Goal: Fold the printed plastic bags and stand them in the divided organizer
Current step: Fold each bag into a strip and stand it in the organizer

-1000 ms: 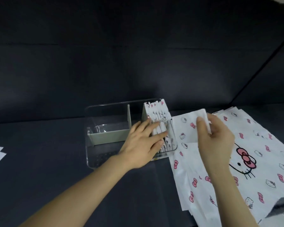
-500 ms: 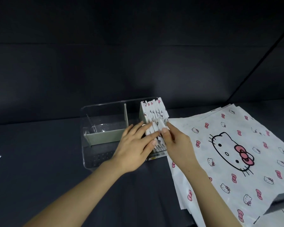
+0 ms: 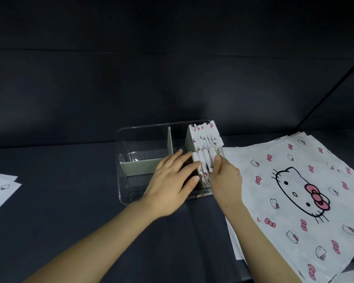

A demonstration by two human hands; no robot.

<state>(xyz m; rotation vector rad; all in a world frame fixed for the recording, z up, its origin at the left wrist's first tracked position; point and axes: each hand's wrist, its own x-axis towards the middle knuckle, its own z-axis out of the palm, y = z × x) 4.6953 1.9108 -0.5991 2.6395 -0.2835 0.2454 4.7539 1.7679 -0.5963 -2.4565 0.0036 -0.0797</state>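
Since a second ago the right hand (image 3: 226,178) has carried its folded bag (image 3: 212,155) off the flat bags (image 3: 294,193) and down into the organizer (image 3: 143,127), at the right end of the row (image 3: 202,166) standing in the near right compartment; thumb and fingers pinch its top. The left hand (image 3: 170,184), fingers straight, presses the row's left side. More folded bags (image 3: 204,135) stand in the far right compartment

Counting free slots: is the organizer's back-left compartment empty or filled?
Empty: the back-left compartment shows only bare clear floor; folded bags stand in the right-hand compartments.
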